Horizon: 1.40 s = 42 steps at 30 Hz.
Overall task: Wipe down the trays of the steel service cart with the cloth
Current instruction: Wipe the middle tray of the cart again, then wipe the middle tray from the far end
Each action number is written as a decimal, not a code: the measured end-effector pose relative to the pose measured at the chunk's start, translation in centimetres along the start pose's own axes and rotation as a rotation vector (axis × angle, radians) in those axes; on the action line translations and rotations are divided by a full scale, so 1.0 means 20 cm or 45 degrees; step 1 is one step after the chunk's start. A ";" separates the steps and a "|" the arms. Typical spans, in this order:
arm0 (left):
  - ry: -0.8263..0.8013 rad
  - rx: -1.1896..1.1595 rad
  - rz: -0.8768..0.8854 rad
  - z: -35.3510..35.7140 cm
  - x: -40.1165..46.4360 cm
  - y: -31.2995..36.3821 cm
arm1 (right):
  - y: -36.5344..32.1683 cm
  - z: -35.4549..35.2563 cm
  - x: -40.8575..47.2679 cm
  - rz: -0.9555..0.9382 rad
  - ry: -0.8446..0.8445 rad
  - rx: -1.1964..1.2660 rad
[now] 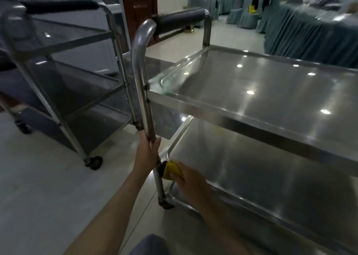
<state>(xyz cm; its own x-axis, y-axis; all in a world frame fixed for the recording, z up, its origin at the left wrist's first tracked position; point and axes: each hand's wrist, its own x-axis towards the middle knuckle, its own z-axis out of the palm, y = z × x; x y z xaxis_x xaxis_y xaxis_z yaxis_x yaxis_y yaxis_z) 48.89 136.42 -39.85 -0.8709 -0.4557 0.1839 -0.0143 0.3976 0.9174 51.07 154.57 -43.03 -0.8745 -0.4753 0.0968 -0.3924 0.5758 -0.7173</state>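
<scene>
Yellow cloth [170,170] is bunched under the right hand [190,179], pressed at the near-left corner of the steel cart's middle tray [251,169]. Left hand [148,150] wraps the upright steel post [144,99]. Shiny top tray [261,84] sits above; a second steel cart [64,80] stands left.

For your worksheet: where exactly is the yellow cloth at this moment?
In the head view, the yellow cloth sits low and centre, held by the right hand at the near-left corner of the middle tray, beside the cart's upright post.
</scene>
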 end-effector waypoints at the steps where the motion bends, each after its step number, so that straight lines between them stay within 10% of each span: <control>1: -0.033 0.050 -0.038 -0.04 -0.02 0.04 | -0.05 -0.04 -0.03 0.065 -0.015 0.057; 11: -0.267 0.148 -0.504 -0.59 -0.45 0.75 | -0.89 -0.60 -0.49 0.494 -0.075 0.548; 22: -0.405 0.194 -0.482 -1.14 -0.78 1.83 | -1.74 -1.38 -0.88 0.708 0.086 0.620; 42: -0.429 0.082 -0.348 -1.88 0.17 1.60 | -2.45 -0.87 0.05 0.757 0.352 0.627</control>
<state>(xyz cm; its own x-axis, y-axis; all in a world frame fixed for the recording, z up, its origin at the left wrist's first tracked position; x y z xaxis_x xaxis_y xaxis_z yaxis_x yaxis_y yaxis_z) 63.97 117.71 3.43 -0.9422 -0.2705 -0.1978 -0.2880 0.3520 0.8906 64.47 137.45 4.11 -0.9609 0.0354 -0.2746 0.2728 0.2914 -0.9169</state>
